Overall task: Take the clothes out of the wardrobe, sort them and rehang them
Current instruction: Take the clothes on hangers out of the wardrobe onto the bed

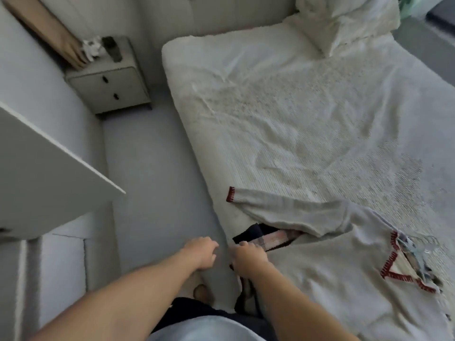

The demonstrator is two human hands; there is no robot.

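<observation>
A cream sweater [327,274] with dark red stitched trim lies flat on the near corner of the bed [283,124], one sleeve stretched to the left. Under it peeks a dark and pink checked garment [268,238]. My right hand [247,257] rests on the sweater's left edge beside that garment, fingers curled at the cloth; a firm grip cannot be made out. My left hand [202,252] hovers just left of it over the bed's edge, fingers loosely curled and holding nothing.
An open white wardrobe door [49,173] juts in at the left. A grey two-drawer nightstand [108,82] stands at the back left by the wall. Pillows [344,23] lie at the bed's head. Pale floor [152,193] runs between wardrobe and bed.
</observation>
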